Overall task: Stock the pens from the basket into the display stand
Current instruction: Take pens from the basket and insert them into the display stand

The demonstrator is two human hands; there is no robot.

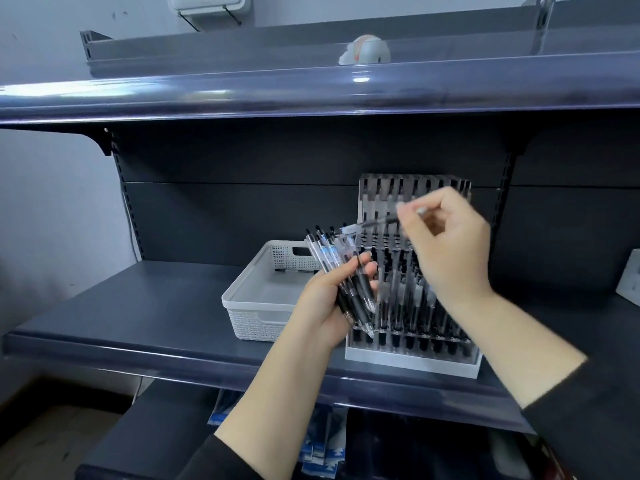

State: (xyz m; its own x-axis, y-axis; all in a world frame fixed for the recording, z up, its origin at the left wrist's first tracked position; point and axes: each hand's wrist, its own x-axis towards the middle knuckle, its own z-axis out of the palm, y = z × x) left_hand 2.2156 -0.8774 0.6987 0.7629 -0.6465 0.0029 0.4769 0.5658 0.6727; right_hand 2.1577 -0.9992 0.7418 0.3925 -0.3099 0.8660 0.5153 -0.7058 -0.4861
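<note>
A clear acrylic display stand (412, 355) on a white base stands on the dark shelf, its tiered slots holding several black pens. Left of it sits a white perforated basket (258, 306); no pens show in its visible part. My left hand (329, 303) grips a bundle of several clear-barrelled pens (332, 258) with black grips, fanned upward in front of the stand's left side. My right hand (446, 244) pinches a single pen (374, 223), blurred and lying nearly level, in front of the stand's upper rows.
The dark shelf (138, 306) runs left of the basket. An upper shelf (277, 95) overhangs close above, with a pale round object (367, 51) on it. Blue-and-white packets (322, 455) hang below. A white item (632, 278) sits at the right edge.
</note>
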